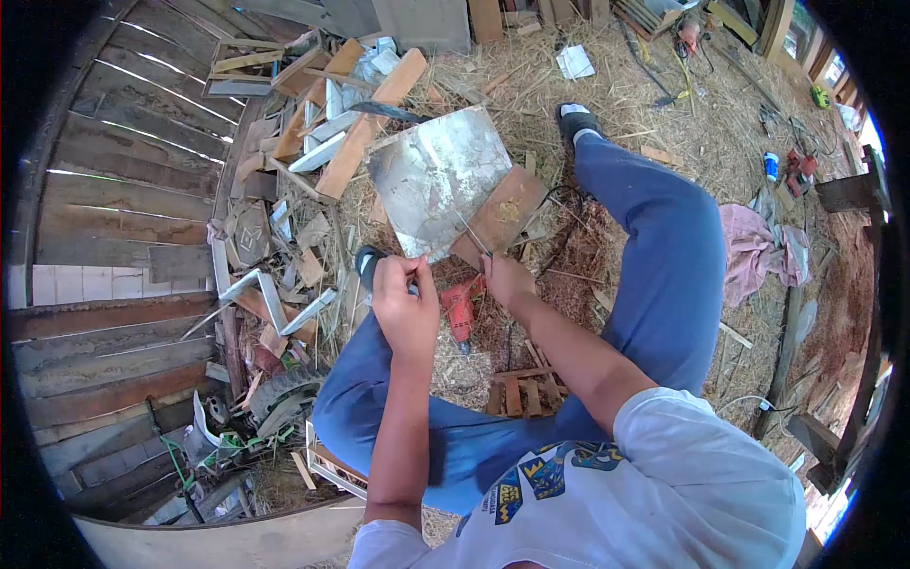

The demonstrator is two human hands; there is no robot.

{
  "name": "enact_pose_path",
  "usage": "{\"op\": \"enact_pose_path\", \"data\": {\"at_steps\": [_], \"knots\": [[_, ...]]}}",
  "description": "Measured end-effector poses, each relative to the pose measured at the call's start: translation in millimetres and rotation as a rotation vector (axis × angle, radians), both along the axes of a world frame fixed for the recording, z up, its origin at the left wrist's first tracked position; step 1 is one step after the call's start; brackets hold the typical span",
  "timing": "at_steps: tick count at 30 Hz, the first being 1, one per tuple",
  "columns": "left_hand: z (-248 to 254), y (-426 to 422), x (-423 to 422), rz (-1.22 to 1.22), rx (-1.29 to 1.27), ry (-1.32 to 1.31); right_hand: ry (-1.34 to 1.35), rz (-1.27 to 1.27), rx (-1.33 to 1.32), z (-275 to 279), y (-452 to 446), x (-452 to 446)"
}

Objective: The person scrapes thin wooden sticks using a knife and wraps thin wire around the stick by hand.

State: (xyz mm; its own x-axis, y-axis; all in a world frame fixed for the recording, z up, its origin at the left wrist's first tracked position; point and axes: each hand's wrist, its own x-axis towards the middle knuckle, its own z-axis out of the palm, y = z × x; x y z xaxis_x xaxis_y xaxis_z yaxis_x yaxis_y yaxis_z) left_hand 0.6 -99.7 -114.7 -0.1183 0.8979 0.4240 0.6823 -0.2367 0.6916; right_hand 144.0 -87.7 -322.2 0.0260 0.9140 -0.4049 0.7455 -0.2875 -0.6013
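My left hand [406, 299] is raised beside the lower edge of a worn whitish board [441, 171], its fingers pinched together on something too small to make out. To its right, my right hand [507, 282] is closed around the end of a thin metal tool [471, 230], whose shaft points up and left over a brown board [502, 213]. The brown board lies against the whitish one. Below and between my hands, a red power drill [460, 311] rests on the ground.
Wood scraps [346, 142] are heaped at the left beside a plank wall [133, 218]. A small slatted wooden piece [526, 394] lies between my legs. At the right are a pink cloth [749, 251], a blue can [771, 167] and another red tool [801, 174]. Straw covers the ground.
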Motion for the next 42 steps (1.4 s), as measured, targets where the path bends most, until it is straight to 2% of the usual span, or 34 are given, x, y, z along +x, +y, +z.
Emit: {"op": "enact_pose_path", "data": {"at_steps": [9, 14, 17, 23, 32, 38, 42], "knots": [[10.9, -0.2, 4.9, 0.011, 0.01, 0.039, -0.094, -0.024, -0.048, -1.6, 4.4, 1.6], [1.2, -1.8, -2.3, 0.005, -0.002, -0.028, 0.029, 0.001, 0.015, -9.0, 6.5, 6.0], [7.1, -1.9, -0.6, 0.013, 0.008, 0.029, 0.013, -0.039, 0.002, 18.9, 1.9, -0.6], [0.2, 1.4, -1.7, 0.027, -0.01, -0.065, 0.026, -0.012, 0.032, 14.1, 0.8, -2.8], [10.1, 1.2, 1.7, -0.006, -0.05, 0.079, -0.09, -0.001, -0.023, 13.5, 2.8, 2.6], [6.0, 2.1, -1.4, 0.004, 0.037, 0.031, -0.054, -0.032, -0.039, 11.3, 4.6, 0.3], [-1.2, -2.2, -10.0, 0.077, -0.089, -0.109, -0.022, -0.056, 0.036, 8.1, -5.9, -8.4]]}}
